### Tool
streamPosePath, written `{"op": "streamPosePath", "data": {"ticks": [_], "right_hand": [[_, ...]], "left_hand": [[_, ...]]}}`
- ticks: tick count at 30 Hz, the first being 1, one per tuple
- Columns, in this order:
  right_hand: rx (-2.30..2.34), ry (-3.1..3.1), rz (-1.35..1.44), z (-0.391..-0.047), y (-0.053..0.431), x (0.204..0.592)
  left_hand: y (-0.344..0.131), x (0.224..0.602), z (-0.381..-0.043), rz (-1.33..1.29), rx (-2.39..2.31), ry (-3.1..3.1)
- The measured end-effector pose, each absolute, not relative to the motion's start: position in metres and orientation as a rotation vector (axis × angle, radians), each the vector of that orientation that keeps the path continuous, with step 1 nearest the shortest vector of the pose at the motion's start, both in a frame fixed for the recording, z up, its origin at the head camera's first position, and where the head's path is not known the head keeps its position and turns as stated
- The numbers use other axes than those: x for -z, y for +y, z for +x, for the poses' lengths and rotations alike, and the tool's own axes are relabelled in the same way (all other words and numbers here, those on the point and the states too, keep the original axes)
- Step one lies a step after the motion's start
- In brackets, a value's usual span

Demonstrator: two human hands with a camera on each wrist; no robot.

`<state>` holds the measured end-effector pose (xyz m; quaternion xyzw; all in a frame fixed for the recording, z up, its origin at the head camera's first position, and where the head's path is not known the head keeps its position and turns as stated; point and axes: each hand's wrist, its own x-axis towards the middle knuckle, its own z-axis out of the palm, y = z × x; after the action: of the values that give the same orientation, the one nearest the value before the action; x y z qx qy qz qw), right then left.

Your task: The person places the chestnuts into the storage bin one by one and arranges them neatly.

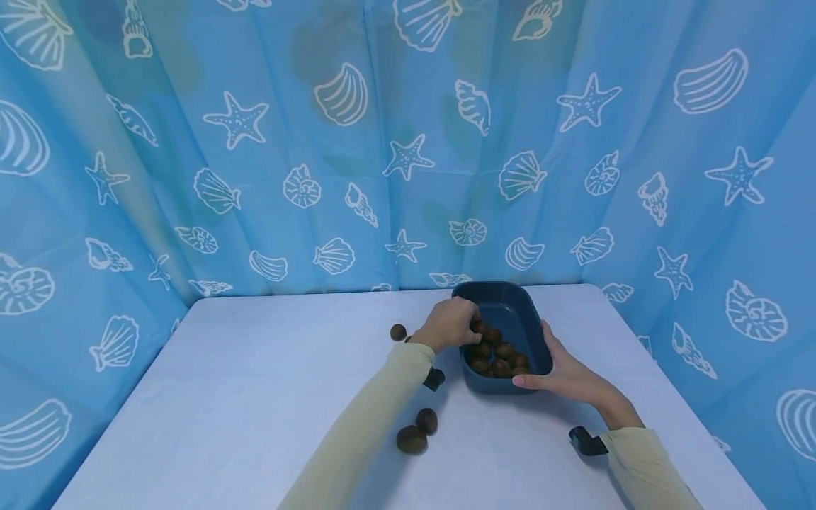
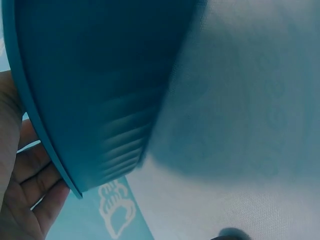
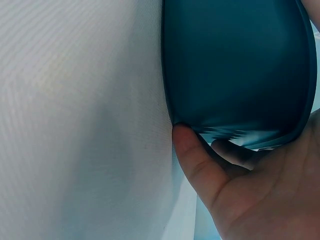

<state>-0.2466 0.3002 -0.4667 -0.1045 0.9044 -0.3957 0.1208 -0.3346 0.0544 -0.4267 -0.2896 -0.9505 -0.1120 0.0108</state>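
A deep dark-blue plastic container (image 1: 518, 319) sits toward the back right of the table, with several brown, egg-shaped fruits that look like kiwis (image 1: 500, 367) gathered at its near end. My left hand (image 1: 448, 322) reaches over the left rim, its fingertips down among the fruits. In the left wrist view the container's outer wall (image 2: 90, 100) hides those fingertips, so I cannot tell whether they pinch a fruit. My right hand (image 1: 567, 375) grips the container at its near right corner. In the right wrist view the thumb of the right hand (image 3: 270, 185) presses on the container's rim.
Two more brown fruits (image 1: 412, 439) lie on the white tabletop (image 1: 255, 397) left of my right hand and nearer to me. Another fruit (image 1: 398, 332) lies beside my left wrist, with one more partly hidden there. A blue shell-print curtain (image 1: 293, 234) hangs behind the table.
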Motion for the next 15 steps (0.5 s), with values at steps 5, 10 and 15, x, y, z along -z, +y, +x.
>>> {"op": "streamPosePath", "data": {"ticks": [5,10,15], "right_hand": [[1.145,2.638,-0.289,-0.2465,0.3011,0.4661],[1.144,2.629,-0.285,-0.2464,0.302,0.4665],[1.155,2.628,-0.296,-0.247,0.3022,0.4671]], "left_hand": [[0.0565,0.4266,-0.3343,-0.889,0.321,-2.974],[0.0579,0.4272,-0.3328,-0.877,0.312,-2.988],[0.0591,0.427,-0.3327,-0.87,0.326,-2.994]]}}
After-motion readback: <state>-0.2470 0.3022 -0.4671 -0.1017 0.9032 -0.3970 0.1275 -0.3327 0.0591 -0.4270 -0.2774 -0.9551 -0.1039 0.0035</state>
